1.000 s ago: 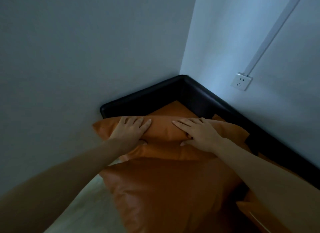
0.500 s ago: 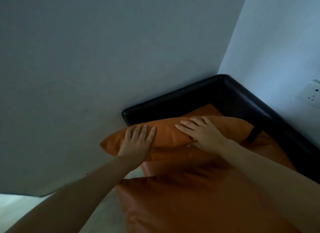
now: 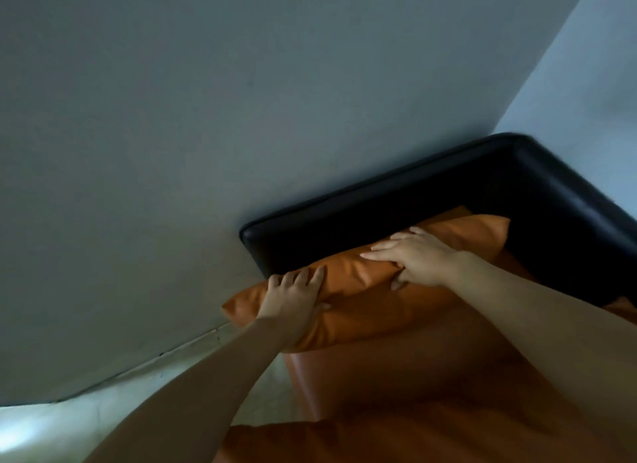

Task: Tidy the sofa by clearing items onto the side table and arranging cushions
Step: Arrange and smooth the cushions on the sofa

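Cushion (image 3: 358,280), orange, lies along the black sofa frame (image 3: 431,200) in the corner, over another orange cushion (image 3: 413,376). Left hand (image 3: 293,300) and right hand (image 3: 417,262) each grip its upper edge, thumbs tucked under.

No text, label, brand, number or sign is showing in this view that can be read.
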Tool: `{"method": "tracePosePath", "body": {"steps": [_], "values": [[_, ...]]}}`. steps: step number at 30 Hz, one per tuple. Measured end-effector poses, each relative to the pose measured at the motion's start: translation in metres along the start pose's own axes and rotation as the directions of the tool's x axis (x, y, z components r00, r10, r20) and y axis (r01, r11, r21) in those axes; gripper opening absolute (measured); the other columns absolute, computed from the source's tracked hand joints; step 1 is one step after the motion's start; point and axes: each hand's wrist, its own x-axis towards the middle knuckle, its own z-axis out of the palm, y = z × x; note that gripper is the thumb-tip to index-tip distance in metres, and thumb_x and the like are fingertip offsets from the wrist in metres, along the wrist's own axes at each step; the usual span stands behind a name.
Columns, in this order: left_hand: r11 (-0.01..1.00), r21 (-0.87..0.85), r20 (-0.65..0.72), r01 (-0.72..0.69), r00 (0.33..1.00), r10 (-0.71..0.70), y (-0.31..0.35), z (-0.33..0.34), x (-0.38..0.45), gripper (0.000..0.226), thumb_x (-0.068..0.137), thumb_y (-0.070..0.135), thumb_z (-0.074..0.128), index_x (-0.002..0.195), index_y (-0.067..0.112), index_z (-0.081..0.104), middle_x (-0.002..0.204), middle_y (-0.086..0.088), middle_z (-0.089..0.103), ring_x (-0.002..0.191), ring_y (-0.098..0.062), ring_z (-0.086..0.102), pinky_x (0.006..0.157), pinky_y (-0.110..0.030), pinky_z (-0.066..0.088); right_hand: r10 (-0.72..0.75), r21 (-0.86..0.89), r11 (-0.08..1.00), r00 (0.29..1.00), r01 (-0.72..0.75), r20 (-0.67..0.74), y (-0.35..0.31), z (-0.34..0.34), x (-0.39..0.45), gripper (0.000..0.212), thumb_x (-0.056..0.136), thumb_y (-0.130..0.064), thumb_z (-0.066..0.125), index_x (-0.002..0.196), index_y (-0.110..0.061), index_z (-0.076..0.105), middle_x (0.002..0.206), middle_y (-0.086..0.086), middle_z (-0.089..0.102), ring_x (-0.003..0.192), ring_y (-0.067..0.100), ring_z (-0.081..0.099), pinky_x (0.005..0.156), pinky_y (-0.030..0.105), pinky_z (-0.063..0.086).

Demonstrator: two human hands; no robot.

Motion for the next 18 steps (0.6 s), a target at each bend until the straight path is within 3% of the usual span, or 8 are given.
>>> {"method": "tracePosePath", "body": {"steps": [4,8,10,12,15,18], "values": [[0.99,-0.124,0.016,0.063,0.998,-0.062,-0.021,0.03,0.043,0.069,0.097,0.056,0.034,0.153,0.026,0.008,0.156,-0.003,0.024,0.139,-0.028,0.026,0.112,-0.044,0.022,0.049,0.015,0.999,0.999,-0.049,-0.017,0.01,0.025,0.062,0.081,0.084,-0.036,0.068,0.147,-0.046,0.018,0.157,-0.015,0.019,0.145,0.02,0.013,0.117,0.048,0.002],[0.972,-0.216,-0.228,0.091,0.963,-0.141,-0.047,0.048,0.062,0.065,0.096,0.056,0.036,0.151,0.024,0.02,0.155,-0.001,0.029,0.141,-0.024,0.026,0.115,-0.046,0.021,0.177,0.155,0.979,0.92,-0.13,-0.35,0.011,0.052,0.085,0.073,0.086,-0.031,0.066,0.147,-0.038,0.027,0.158,-0.01,0.02,0.146,0.017,0.004,0.112,0.059,-0.005],[0.989,-0.151,-0.376,0.009,0.924,-0.066,-0.049,0.06,0.058,0.066,0.094,0.054,0.039,0.148,0.017,0.029,0.151,-0.006,0.037,0.137,-0.028,0.035,0.111,-0.055,0.027,0.18,0.174,0.979,0.848,-0.106,-0.498,0.006,0.069,0.081,0.069,0.088,-0.026,0.064,0.147,-0.031,0.029,0.158,-0.006,0.018,0.147,0.017,0.004,0.111,0.063,-0.004],[0.994,-0.037,-0.445,-0.104,0.892,0.077,-0.047,0.077,0.05,0.079,0.086,0.063,0.048,0.148,0.018,0.027,0.153,-0.007,0.033,0.139,-0.032,0.032,0.106,-0.066,0.024,0.17,0.181,0.981,0.779,-0.073,-0.604,-0.005,0.089,0.072,0.064,0.088,-0.027,0.056,0.147,-0.027,0.031,0.16,-0.003,0.013,0.148,0.024,0.003,0.109,0.067,-0.002],[0.986,0.102,-0.386,-0.133,0.908,0.162,-0.049,0.093,0.044,0.116,0.059,0.086,0.055,0.152,0.031,0.014,0.159,-0.008,0.013,0.144,-0.038,0.017,0.103,-0.075,0.013,0.122,0.148,0.988,0.781,-0.038,-0.613,-0.025,0.109,0.064,0.074,0.082,-0.058,0.05,0.149,-0.032,0.028,0.161,-0.003,0.008,0.146,0.039,-0.004,0.102,0.075,-0.007],[0.981,0.171,-0.322,-0.091,0.936,0.143,-0.049,0.094,0.053,0.131,0.048,0.085,0.063,0.153,0.034,0.003,0.16,-0.008,0.004,0.143,-0.039,0.014,0.104,-0.074,0.011,0.119,0.019,0.992,0.847,-0.127,-0.518,-0.031,0.116,0.071,0.102,0.065,-0.087,0.045,0.15,-0.038,0.017,0.161,-0.006,0.004,0.143,0.047,-0.009,0.096,0.081,-0.005]]}}
